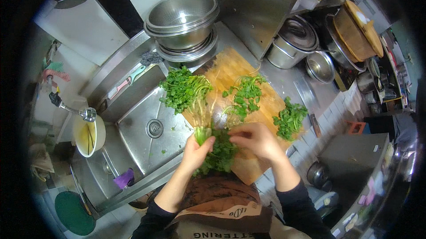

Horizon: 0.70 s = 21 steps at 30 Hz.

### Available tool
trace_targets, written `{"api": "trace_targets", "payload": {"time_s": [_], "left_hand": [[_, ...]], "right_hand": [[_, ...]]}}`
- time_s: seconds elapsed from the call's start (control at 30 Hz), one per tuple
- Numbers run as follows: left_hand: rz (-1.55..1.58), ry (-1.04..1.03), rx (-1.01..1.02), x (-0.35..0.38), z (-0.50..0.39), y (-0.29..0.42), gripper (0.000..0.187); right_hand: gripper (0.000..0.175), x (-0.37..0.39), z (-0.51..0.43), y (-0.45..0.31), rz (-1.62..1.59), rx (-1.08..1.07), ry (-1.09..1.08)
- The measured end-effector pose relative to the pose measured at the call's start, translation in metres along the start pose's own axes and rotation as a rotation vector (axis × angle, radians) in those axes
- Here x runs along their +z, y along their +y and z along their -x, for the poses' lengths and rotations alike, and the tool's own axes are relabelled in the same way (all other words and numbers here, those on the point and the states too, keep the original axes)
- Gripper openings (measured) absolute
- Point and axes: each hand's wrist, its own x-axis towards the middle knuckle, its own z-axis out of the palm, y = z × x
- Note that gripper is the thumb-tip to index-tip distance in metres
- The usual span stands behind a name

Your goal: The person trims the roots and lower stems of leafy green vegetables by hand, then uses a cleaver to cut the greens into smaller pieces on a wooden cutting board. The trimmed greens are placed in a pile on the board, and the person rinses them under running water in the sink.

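My left hand [196, 152] is closed around the stems of a bunch of leafy green herbs [202, 133], probably coriander. Its pale roots point away from me, and dark leaves hang below toward my apron. Beside it, my right hand [254, 140] has bent fingers close to the leaves; whether they pinch anything is unclear. Under both hands lies a wooden cutting board [224, 62]. A large heap of greens [183, 89] rests at its left edge by the sink. Loose sprigs [248, 94] spread over the middle, and another small pile [290, 119] sits on the right.
A steel sink [133, 112] with a drain is to the left, holding a few leaf scraps. Stacked steel bowls [183, 16] stand behind the board. A cleaver [304, 94] lies right of it, its handle toward me. Beyond are a lidded pot [293, 46] and a white bowl [100, 135] beneath the faucet.
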Motion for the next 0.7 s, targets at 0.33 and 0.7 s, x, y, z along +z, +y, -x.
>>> {"api": "trace_targets", "payload": {"time_s": [0.33,0.7], "left_hand": [[0.105,-0.147,-0.011,-0.003,0.011,0.011,0.023],[-0.074,0.037,-0.080,-0.046,0.025,0.004,0.008]], "right_hand": [[0.014,0.044,-0.030,-0.002,-0.501,0.004,-0.023],[0.016,-0.007,-0.086,0.058,0.577,-0.177,0.418]]}}
